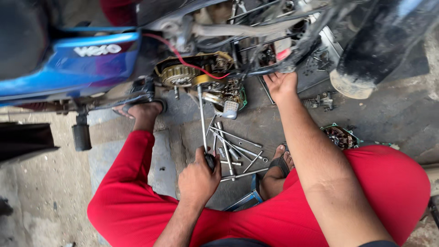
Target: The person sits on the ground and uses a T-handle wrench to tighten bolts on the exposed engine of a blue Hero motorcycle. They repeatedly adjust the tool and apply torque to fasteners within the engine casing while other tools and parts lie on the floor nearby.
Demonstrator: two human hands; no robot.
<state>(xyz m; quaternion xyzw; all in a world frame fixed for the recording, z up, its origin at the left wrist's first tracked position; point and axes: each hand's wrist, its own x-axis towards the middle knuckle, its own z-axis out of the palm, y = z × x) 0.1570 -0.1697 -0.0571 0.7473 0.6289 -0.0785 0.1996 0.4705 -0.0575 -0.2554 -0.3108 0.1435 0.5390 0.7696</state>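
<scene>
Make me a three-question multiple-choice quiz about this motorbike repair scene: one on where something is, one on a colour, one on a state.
1. Where do the loose metal tools lie?
A. on the ground between the feet
B. on the bike seat
C. in a toolbox

2. What colour is the motorbike's body panel?
A. green
B. blue
C. white

3. What is the left hand doing?
A. resting flat on the ground
B. hanging empty
C. gripping a long-shafted tool

Answers:
1 A, the tools are spread on the concrete floor below the engine.
2 B, the panel is bright blue.
3 C, the fingers are closed round its handle, the shaft reaching up to the engine.
</scene>
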